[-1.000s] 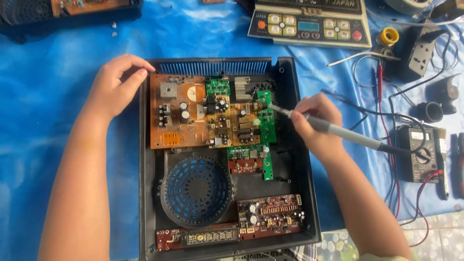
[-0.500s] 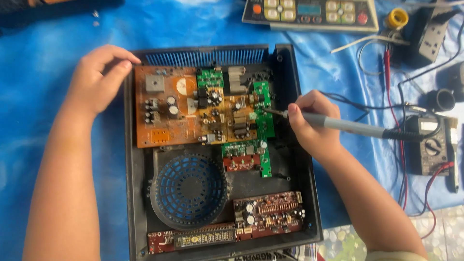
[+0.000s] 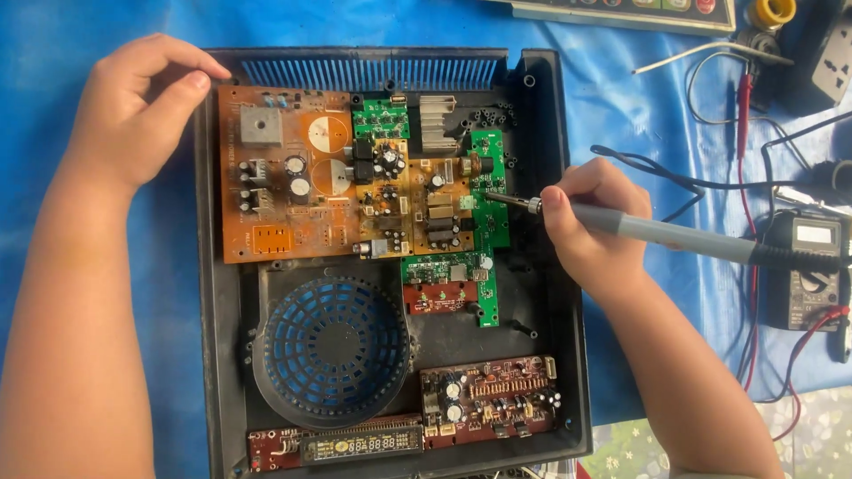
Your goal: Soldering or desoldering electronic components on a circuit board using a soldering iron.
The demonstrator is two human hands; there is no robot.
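An open black appliance case [image 3: 550, 115] lies on a blue cloth, holding an orange circuit board [image 3: 293, 177], green boards [image 3: 484, 191], a round blue fan grille [image 3: 330, 348] and a red-brown board [image 3: 488, 395]. My right hand [image 3: 590, 226] grips a grey soldering iron [image 3: 674, 232] like a pen, its metal tip touching the green board at the orange board's right edge. My left hand [image 3: 133, 111] rests on the case's upper left corner, fingers curled over the rim.
A multimeter [image 3: 808, 270] with red and black leads sits at the right. A power strip [image 3: 830, 66], a solder spool [image 3: 770, 12] and a keypad panel [image 3: 639, 11] lie along the top edge. Cables cross the blue cloth [image 3: 639, 115].
The view has shifted so the case sits higher and larger in frame. The iron's tip stays at the green board; my left hand stays on the case corner.
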